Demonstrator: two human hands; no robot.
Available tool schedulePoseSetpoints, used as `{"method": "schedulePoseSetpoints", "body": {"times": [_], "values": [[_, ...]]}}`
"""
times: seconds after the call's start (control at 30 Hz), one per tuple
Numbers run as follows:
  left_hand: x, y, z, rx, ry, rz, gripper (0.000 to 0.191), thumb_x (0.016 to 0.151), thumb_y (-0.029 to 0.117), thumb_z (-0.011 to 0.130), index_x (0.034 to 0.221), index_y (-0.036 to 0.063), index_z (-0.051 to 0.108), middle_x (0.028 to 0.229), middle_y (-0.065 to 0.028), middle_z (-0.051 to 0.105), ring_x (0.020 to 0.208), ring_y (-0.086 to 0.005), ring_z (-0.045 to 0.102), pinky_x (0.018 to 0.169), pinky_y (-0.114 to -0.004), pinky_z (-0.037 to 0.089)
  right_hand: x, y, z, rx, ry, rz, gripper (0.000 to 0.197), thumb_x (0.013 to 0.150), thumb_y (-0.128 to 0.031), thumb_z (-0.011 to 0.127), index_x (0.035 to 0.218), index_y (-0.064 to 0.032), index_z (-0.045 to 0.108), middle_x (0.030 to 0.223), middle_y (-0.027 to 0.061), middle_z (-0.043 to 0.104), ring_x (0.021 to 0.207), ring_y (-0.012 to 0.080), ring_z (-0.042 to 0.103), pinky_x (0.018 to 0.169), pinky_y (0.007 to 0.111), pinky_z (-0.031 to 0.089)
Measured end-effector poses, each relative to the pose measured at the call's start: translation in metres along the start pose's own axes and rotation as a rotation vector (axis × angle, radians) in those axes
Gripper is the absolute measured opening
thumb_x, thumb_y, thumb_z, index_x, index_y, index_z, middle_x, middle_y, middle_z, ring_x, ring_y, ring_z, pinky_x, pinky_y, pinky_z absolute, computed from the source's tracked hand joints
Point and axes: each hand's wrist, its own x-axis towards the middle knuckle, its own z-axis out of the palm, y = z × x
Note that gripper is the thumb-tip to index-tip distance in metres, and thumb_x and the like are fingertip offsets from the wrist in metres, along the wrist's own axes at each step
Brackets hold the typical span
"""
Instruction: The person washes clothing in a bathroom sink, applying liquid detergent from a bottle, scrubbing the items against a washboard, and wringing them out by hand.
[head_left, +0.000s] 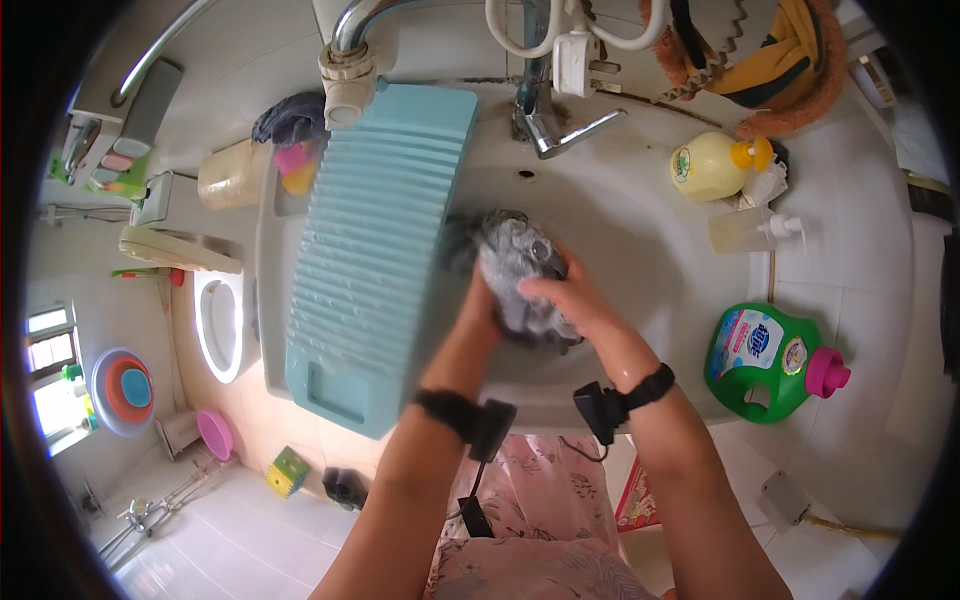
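Observation:
Between my two hands is a bunched dark grey cloth (517, 262), wet and covered in whitish suds. My left hand (480, 307) grips its left side, with the fingers mostly hidden by the cloth. From the right, my right hand (566, 296) clasps it, thumb lying across the top. Both hands are over the basin of a white ceramic sink (637, 247). To their left, a light blue plastic washboard (375, 225) slants across the sink, its ridges wet with drops and foam. Part of the cloth trails, blurred, towards the washboard's edge.
A chrome faucet (551, 135) rises behind the basin, with a white electrical plug (577, 64) hanging near it. Along the right rim stand a yellow pump bottle (705, 166), a clear pump bottle (739, 231) and a green detergent jug (757, 364). Dark fabric (291, 120) lies at the back left.

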Motion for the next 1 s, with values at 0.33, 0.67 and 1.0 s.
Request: {"method": "schedulePoseSetpoints", "body": {"times": [0.33, 0.67, 1.0], "values": [[-0.047, 0.013, 0.001, 0.275, 0.079, 0.44, 0.034, 0.08, 0.011, 0.048, 0.113, 0.003, 0.048, 0.106, -0.0081, 0.055, 0.096, -0.0197, 0.053, 0.083, -0.031, 0.043, -0.056, -0.063, -0.039, -0.92, -0.053, -0.687, 0.026, 0.065, -0.007, 0.069, 0.084, 0.0028, 0.054, 0.086, 0.0118, 0.054, 0.075, 0.0263, 0.053, 0.066, 0.031, 0.044], [-0.053, 0.031, -0.022, 1.951, 0.161, 0.716, 0.04, 0.066, 0.009, 0.061, 0.103, -0.0027, 0.051, 0.103, -0.0154, 0.055, 0.09, -0.0286, 0.054, 0.076, -0.037, 0.045, -0.024, -0.026, -0.068, -0.941, 0.223, -0.53, 0.041, 0.066, 0.001, 0.054, 0.106, -0.005, 0.046, 0.109, 0.0151, 0.047, 0.096, 0.0313, 0.046, 0.083, 0.034, 0.039], [-0.009, -0.003, -0.004, 2.386, 0.137, 0.198, 0.108, 0.059, 0.04, 0.073, 0.139, 0.0257, 0.002, 0.143, -0.0176, -0.007, 0.131, -0.0394, 0.001, 0.093, -0.068, 0.014, 0.019, 0.052, -0.026, -1.883, -0.185, -0.04, 0.079, 0.076, -0.051, 0.052, 0.138, -0.0168, 0.017, 0.141, 0.0175, 0.013, 0.131, 0.034, 0.011, 0.095, 0.066, 0.0]]}}
